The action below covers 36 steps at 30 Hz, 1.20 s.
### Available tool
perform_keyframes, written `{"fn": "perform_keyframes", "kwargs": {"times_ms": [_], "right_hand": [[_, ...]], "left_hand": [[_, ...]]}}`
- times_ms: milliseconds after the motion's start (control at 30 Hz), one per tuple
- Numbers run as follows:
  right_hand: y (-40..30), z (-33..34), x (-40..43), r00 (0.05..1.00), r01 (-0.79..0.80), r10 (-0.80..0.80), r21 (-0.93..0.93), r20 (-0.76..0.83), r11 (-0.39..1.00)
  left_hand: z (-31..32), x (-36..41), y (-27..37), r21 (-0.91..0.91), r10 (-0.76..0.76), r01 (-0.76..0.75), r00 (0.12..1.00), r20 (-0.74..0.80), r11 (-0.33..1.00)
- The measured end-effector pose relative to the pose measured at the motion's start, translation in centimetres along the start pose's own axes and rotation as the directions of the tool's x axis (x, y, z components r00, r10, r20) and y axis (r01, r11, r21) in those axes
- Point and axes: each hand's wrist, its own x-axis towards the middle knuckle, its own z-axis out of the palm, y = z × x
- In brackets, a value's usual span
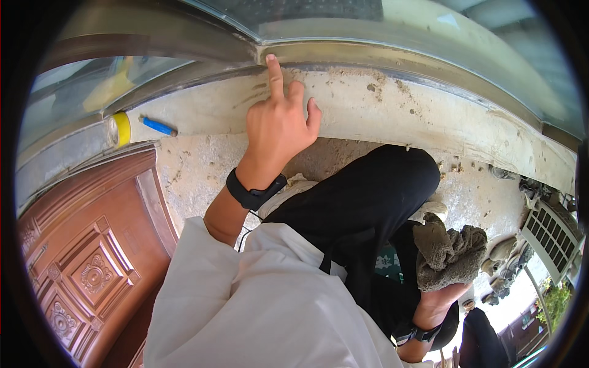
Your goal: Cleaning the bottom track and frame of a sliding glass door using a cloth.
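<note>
My left hand (283, 112), with a black band at the wrist, reaches over the pale ledge (340, 108). One extended finger touches the lower metal window frame (331, 53) near its corner; the hand holds nothing. At the right, a crumpled grey-brown cloth (448, 257) covers most of my right hand (444, 296), which grips it beside my leg. On the ledge's left part lie a blue-handled tool (158, 126), its kind unclear, and a roll of yellow tape (120, 129). Brown dirt and smears mark the ledge near the frame.
Window glass (414, 32) rises beyond the frame. A carved reddish-brown door (96, 276) stands at lower left. My bent knee (405, 170) is close under the ledge. At right are a slatted pale panel (552, 239) and several shoes (501, 262) on the floor.
</note>
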Motion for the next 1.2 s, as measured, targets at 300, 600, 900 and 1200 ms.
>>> {"fn": "perform_keyframes", "kwargs": {"times_ms": [300,600,900,1200], "right_hand": [[-0.4,-0.5,0.2,0.999,-0.022,0.023,-0.014,0.037,1.0],[-0.8,-1.1,0.9,0.991,0.045,-0.048,-0.032,-0.122,0.998],[-1.2,-0.1,0.9,0.999,0.044,-0.044,0.011,-0.024,0.999],[-1.7,0.2,1.2,0.985,0.051,-0.071,0.129,0.156,0.99]], "left_hand": [[0.3,0.3,0.9,0.035,0.054,-0.054,0.998,-0.009,0.998],[0.6,0.6,1.9,0.026,0.058,-0.058,0.998,-0.003,0.998],[0.5,1.1,3.7,0.013,0.049,-0.049,0.999,0.011,0.999],[1.1,0.7,10.7,-0.343,0.123,-0.058,0.977,0.172,0.938]]}}
